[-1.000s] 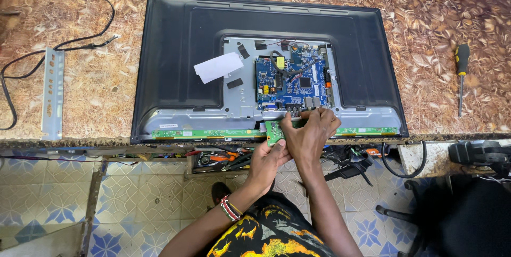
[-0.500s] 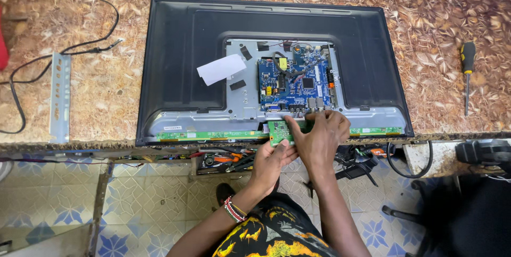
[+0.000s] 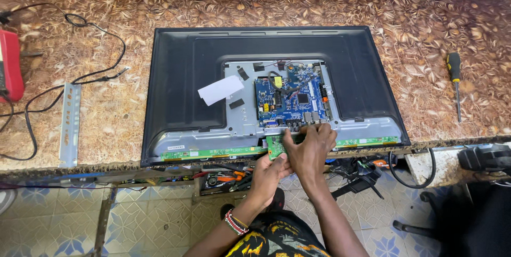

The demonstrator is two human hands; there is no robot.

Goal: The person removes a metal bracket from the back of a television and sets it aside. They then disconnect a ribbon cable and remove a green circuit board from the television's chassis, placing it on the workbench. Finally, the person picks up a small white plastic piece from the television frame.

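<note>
A flat television (image 3: 175,65) lies face down on the worktop with its back cover off, showing a grey metal plate (image 3: 242,124) and a blue circuit board (image 3: 290,100). At its near edge sits a small green circuit board (image 3: 274,145). My left hand (image 3: 269,174) grips that green board from below. My right hand (image 3: 311,148) rests over the board's right part, fingers curled on the edge under the blue board. Long green strips (image 3: 213,153) run along the television's bottom edge. What lies under my right palm is hidden.
A yellow-and-black screwdriver (image 3: 455,84) lies to the right on the patterned worktop (image 3: 106,118). A grey metal bracket (image 3: 69,124), black cables (image 3: 90,49) and a red device (image 3: 9,71) sit at the left. Tools and cables hang below the near edge.
The view has shifted slightly. Both hands stay at the small green board on the television's near edge, with only small finger movements.
</note>
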